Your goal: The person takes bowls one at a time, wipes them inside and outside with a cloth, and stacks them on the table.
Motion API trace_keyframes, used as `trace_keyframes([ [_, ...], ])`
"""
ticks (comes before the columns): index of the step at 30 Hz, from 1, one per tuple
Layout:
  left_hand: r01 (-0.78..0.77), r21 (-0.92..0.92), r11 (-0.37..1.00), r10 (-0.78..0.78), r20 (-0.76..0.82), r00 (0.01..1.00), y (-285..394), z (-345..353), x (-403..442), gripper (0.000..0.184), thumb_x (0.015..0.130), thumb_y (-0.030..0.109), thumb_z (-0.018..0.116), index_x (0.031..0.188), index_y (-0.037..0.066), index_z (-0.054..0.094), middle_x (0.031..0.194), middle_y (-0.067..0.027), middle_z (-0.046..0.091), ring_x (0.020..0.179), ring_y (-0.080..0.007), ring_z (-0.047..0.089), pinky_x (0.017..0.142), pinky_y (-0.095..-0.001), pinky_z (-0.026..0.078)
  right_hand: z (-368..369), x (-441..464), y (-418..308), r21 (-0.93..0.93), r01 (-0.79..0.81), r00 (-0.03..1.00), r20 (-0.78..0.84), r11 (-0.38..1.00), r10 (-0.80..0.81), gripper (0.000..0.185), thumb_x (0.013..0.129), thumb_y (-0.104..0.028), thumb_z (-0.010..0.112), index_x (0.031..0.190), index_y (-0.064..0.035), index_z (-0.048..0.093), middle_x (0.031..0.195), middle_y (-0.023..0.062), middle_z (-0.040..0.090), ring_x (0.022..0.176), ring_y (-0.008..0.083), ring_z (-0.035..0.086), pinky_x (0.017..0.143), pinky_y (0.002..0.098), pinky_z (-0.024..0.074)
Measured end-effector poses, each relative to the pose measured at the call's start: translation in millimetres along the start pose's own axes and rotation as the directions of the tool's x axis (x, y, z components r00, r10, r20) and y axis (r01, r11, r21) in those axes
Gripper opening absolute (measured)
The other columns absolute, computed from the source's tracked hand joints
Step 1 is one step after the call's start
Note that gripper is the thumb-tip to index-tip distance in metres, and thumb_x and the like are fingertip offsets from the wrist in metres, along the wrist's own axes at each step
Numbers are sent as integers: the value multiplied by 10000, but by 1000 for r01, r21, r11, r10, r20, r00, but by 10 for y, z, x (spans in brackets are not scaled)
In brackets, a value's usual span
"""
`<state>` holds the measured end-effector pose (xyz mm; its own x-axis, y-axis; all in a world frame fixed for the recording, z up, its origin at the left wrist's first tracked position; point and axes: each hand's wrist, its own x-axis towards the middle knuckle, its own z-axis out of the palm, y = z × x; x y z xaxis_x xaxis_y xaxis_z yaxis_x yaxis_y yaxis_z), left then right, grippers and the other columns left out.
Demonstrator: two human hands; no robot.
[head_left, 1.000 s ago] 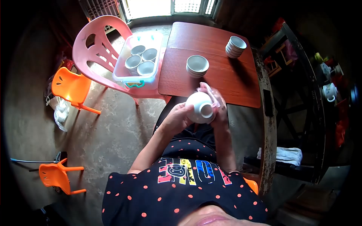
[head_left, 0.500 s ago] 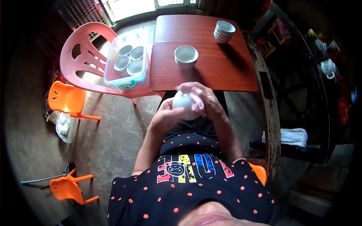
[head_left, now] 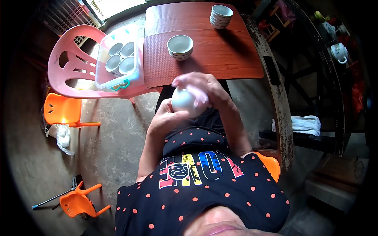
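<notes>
A white bowl (head_left: pixel 182 100) is in my left hand (head_left: pixel 167 116), its rounded outside showing. My left thumb lies along the bowl's lower side and the fingers curve beneath, partly hidden. Over the bowl's right side bends my right hand (head_left: pixel 204 87), its fingers smeared by motion. Something pale pink is at those fingers; whether it is cloth or only blurred fingertips I cannot tell. Just beyond my hands, a short stack of white bowls (head_left: pixel 180 48) stands on the red-brown table (head_left: pixel 232 59). A taller bowl stack (head_left: pixel 221 17) is near the far right corner.
To the left, a pink plastic chair (head_left: pixel 59 43) bears a clear plastic box (head_left: pixel 101 84) with several stacked bowls inside. Small orange chairs (head_left: pixel 63 110) stand on the concrete floor. A worn wooden beam (head_left: pixel 284 129) runs along the right, near a white towel (head_left: pixel 301 125).
The view has shifted, so the table and stacks appear higher and further left. My left hand keeps hold of the bowl while my right hand moves over it.
</notes>
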<state>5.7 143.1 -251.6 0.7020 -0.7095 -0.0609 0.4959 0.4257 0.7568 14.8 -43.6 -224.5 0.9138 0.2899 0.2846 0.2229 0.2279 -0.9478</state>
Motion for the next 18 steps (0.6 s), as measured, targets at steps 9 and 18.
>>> trace_keyframes([
  [9,-132,-312,941,112,-83,990,-16,-162,54,546,749,95,723,1229,-39,500,1139,-130,606,1065,-231,589,970,-375,441,542,-217,465,-597,100,798,-430,796,-423,520,948,-385,410,1267,25,440,1207,203,541,1125,358,540,928,413,449],
  [18,2,-451,893,88,180,980,-137,-72,-9,650,700,125,756,1243,-60,451,1184,-181,552,1086,-270,580,934,-380,473,29,178,-314,-403,400,857,483,823,-180,267,848,-250,545,965,-74,708,1142,118,637,1102,282,576,965,415,424],
])
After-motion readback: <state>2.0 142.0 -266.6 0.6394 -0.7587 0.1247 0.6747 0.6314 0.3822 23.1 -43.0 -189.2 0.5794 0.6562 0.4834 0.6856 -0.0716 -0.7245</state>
